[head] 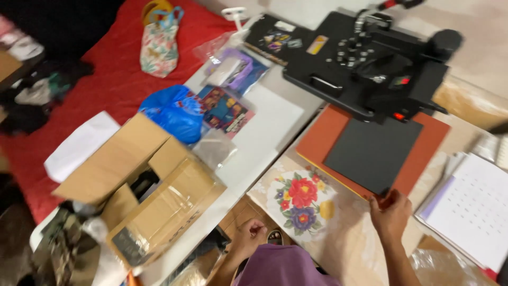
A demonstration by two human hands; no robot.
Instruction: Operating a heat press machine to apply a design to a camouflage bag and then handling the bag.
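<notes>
Cluttered desk [264,132] standing beside a red-covered bed [116,79], carrying an open cardboard box [143,185], a blue plastic bag [177,111] and a black heat press [370,63]. Lying under the press head: an orange-red pad [325,135] with a dark grey mat [373,151] on top, both flat at the desk's near right. Right hand [391,212] resting at the near corner of the pad, fingers [389,200] curling onto its edge, seemingly pinching it, though blur making the grip hard to confirm. Left hand [251,233] hanging low near the desk edge, clenched into a loose fist, holding nothing visible. Flowered transfer sheet [304,204] lying between the two hands, touching neither. Judging by looks: pad probably light, rubbery, bending rather than stiff, mat likely sliding off if tilted; best gripped along the near edge, keeping both layers level. Stack of white papers [471,212] sitting just right.
</notes>
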